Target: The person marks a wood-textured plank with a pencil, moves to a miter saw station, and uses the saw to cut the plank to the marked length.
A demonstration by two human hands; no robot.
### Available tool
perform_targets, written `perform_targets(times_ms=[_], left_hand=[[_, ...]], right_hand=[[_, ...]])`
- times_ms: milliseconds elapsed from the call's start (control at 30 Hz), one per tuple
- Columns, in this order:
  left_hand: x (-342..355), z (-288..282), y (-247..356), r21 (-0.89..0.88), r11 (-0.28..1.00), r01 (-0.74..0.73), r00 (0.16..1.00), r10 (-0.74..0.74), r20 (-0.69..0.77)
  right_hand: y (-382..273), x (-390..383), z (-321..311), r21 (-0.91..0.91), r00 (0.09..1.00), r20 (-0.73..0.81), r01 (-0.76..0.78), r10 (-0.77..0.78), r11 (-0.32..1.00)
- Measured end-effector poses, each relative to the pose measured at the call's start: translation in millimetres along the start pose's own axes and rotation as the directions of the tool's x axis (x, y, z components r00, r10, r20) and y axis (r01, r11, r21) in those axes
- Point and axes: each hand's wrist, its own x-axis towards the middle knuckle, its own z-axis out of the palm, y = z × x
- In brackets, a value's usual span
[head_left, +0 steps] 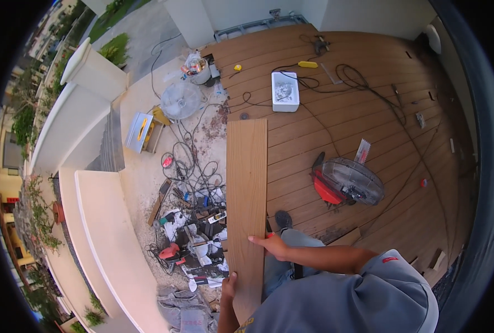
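Observation:
A long, wide wood-grain plank [247, 177] stretches away from my body, its far end near the edge of the brown decking. My right hand [273, 246] grips the plank's right edge, thumb lying on the upper face and fingers hidden beneath. Nearer to me, my left hand [228, 284] holds the left edge, with the thumb on the side and the other fingers mostly out of sight. The near end of the plank is hidden by my body.
Left of the plank lie tangled cables [188, 158], a red power tool [169, 251] and scattered tools and scraps. On the decking [297, 139] are a red-based fan [347, 183], a white box [285, 92] and a trailing cable [363, 83]. A low wall [105, 222] borders the left.

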Motion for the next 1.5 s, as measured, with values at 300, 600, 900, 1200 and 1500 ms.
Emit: perform_targets(times_ms=[300,600,900,1200,1500], left_hand=[[48,19,124,0.250,0.966,0.063,0.989,-0.026,-0.149],[120,13,243,0.313,0.949,-0.041,0.954,0.130,-0.268],[174,11,392,0.234,0.925,-0.298,0.810,0.375,-0.451],[186,-1,564,0.051,0.843,-0.535,0.626,0.437,-0.646],[235,-30,770,-0.253,0.327,-0.911,0.272,0.014,-0.962]], right_hand=[[-89,71,-18,-0.094,0.999,0.028,0.022,-0.019,0.995],[-231,119,-17,-0.180,0.996,0.078,0.061,-0.048,0.982],[-375,190,-78,-0.369,0.978,0.066,0.210,-0.200,0.905],[-573,210,-217,-0.381,0.934,-0.287,0.092,-0.213,0.920],[-710,266,-258,-0.370,0.880,-0.344,0.193,-0.327,0.909]])
